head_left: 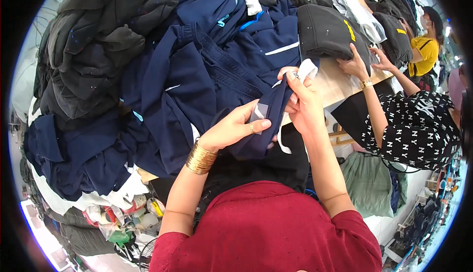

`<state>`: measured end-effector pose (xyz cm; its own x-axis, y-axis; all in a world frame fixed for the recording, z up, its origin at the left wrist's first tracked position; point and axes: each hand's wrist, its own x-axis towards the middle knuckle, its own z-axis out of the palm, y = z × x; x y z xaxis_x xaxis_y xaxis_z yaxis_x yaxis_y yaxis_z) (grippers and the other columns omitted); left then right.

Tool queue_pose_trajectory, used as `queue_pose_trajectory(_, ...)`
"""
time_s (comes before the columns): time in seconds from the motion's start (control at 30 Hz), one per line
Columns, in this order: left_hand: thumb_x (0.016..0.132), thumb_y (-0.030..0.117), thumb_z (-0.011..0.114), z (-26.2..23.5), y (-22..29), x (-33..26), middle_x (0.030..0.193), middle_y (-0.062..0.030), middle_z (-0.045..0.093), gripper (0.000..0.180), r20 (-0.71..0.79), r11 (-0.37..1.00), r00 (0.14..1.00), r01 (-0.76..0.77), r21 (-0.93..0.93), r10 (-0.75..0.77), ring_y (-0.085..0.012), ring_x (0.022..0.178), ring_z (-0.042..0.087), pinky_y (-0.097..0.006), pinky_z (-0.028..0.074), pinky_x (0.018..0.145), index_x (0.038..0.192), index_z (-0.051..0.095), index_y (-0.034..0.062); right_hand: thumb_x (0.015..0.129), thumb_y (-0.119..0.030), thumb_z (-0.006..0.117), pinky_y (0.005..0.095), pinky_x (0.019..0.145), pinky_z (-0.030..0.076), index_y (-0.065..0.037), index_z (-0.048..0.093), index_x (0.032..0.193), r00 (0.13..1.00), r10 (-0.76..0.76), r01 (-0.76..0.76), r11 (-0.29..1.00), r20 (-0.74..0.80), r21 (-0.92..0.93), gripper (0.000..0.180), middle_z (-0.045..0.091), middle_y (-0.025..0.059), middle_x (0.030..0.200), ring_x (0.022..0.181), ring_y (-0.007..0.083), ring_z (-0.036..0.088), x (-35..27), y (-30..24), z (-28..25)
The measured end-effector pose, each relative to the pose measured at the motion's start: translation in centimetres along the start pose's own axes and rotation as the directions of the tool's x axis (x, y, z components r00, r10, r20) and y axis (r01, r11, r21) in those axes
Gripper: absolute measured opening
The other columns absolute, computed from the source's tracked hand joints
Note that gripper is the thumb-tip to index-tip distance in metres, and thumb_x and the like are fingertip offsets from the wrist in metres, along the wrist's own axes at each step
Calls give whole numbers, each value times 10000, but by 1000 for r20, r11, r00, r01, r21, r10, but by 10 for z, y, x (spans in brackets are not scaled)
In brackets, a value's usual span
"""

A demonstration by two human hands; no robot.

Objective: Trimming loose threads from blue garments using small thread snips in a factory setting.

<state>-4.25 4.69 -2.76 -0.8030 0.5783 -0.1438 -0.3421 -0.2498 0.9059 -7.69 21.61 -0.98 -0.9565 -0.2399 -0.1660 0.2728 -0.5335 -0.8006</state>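
A dark navy garment [276, 105] is stretched between my two hands in front of my chest. My left hand [241, 124], with a gold cuff at the wrist and a ring, pinches it beside a pale greyish patch, thumb on top. Closed on the garment's upper edge is my right hand [306, 97]. A small shiny metal bit shows at its fingertips, too small to name. White cloth sticks out behind those fingers, and a white strip [283, 141] hangs below. Just beyond, navy trousers with an elastic waistband [224, 60] lie in the heap.
Black garments [108, 35] are piled high at the left. Folded black garments [325, 31] lie on the wooden table [335, 87] at the right, under a co-worker's hands [355, 67]. Another person in yellow [424, 52] stands farther off. Bags and spools crowd the lower left.
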Motion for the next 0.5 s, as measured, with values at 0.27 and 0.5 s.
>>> queue_pose_trajectory(0.27,924,226,503,-11,-9,-4,776,-13,561,209,-48,995,998,45,94,-40,-79,657,522,-211,442,626,933,549,23,947,-324,436,165,418,182,-60,571,1071,999,-25,27,994,26,-107,322,279,-82,569,465,4,216,19,9,-5)
queue_pose_trajectory(0.5,891,145,531,-26,-15,-3,1094,-71,513,318,-141,856,954,-166,490,265,-166,999,515,-272,404,881,1152,490,-32,881,-200,497,365,765,445,49,554,879,994,79,32,438,74,-898,255,600,235,919,918,340,594,3,63,-29)
